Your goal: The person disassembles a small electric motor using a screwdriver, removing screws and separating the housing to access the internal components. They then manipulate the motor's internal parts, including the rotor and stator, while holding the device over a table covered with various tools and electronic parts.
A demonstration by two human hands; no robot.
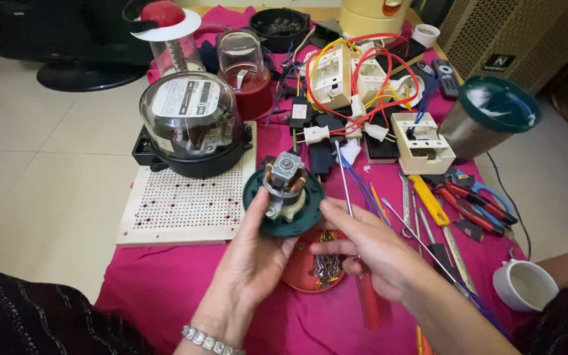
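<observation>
While the left hand (251, 253) gripped the round dark-green plastic motor base with its exposed metal motor (284, 194) above the near middle of the pink cloth-covered table (165, 283), the right hand (369, 246) closed around a red-handled long-shafted screwdriver (346, 190), fingertips touching the base's rim, over a shallow red dish of screws (317, 269).

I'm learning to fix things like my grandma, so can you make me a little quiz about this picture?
1. True or false: the left hand holds a green round base with a small motor on it.
2. What does the right hand hold? A) a red-handled screwdriver B) a spoon C) a cup
3. What lies in the little red dish under the hands?

Key
1. True.
2. A.
3. A pile of small metal screws.
</observation>
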